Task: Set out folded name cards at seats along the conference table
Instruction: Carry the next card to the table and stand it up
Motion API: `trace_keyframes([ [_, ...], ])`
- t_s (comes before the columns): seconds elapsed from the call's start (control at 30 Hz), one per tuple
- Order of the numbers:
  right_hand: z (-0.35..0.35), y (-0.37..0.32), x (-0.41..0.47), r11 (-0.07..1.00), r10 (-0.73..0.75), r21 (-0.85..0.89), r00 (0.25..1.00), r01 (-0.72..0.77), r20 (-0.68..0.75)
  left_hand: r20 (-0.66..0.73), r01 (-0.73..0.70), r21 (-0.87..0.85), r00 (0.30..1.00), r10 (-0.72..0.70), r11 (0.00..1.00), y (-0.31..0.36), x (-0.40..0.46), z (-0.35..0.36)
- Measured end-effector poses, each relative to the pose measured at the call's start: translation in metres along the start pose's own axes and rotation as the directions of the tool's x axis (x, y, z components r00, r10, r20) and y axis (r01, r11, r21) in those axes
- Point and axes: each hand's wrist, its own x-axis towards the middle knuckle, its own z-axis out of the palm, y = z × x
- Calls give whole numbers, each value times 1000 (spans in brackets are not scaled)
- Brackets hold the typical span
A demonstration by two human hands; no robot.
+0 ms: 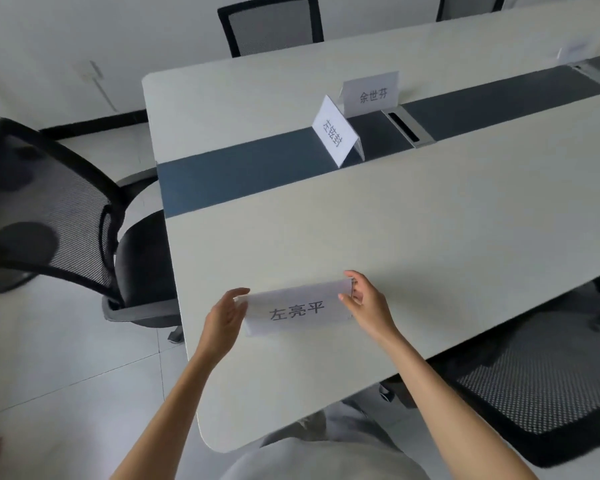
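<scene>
A folded white name card [297, 310] with black characters rests near the front edge of the pale conference table [430, 220]. My left hand [224, 318] holds its left end and my right hand [364, 301] pinches its right end. Two more name cards stand on the dark centre strip: one [335, 131] turned toward the table's left end, another [371, 93] behind it facing me. A faint, blurred card [574, 50] sits at the far right.
A black mesh chair [66, 216] stands at the table's left end, another [541, 386] is tucked under the front right edge, and two chairs [271, 24] line the far side. A metal cable slot [407, 126] sits in the dark strip [222, 181].
</scene>
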Motion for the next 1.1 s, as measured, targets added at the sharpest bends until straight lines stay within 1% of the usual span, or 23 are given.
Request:
trace_keyframes([
  [0.2,-14,8,19,1000,-12,-2,994,12,106,-93,62,34,994,-58,998,-1,2,5],
  [0.23,-17,10,22,999,-27,-24,992,30,119,-125,62,59,991,-54,996,-2,3,5],
  [0.33,-21,13,32,989,-105,-85,984,118,140,-224,0,161,974,37,987,-1,3,5],
  [0.37,-23,13,35,986,-130,-80,980,144,152,-231,-10,156,972,47,988,2,3,4],
  [0.43,-32,8,39,986,-155,-32,972,163,177,-201,-50,86,977,66,995,15,5,0],
  [0.53,-59,-9,46,980,-190,98,964,175,184,-149,-121,4,982,120,993,47,11,-8],
  [0.63,-97,-25,61,959,-239,179,966,219,101,-143,-208,-64,970,197,976,91,24,-2],
  [0.7,-126,-27,73,953,-243,191,970,234,26,-134,-265,-98,959,251,959,121,39,16],
  [0.73,-140,-24,81,956,-237,179,972,234,-7,-117,-278,-101,957,266,955,132,48,28],
  [0.8,-166,-9,96,969,-195,145,979,202,-63,-46,-252,-108,968,249,962,149,73,61],
  [0.87,-185,17,111,983,-110,135,988,124,-108,43,-186,-103,981,191,977,156,96,97],
  [0.93,-197,45,123,990,-22,133,990,40,-138,118,-122,-60,985,129,991,156,114,132],
  [1.0,-203,70,131,991,50,134,985,-28,-168,161,-78,-6,984,78,997,153,126,161],
  [1.1,-207,94,135,988,126,116,974,-106,-187,183,-20,4,983,19,1000,151,135,190],
])
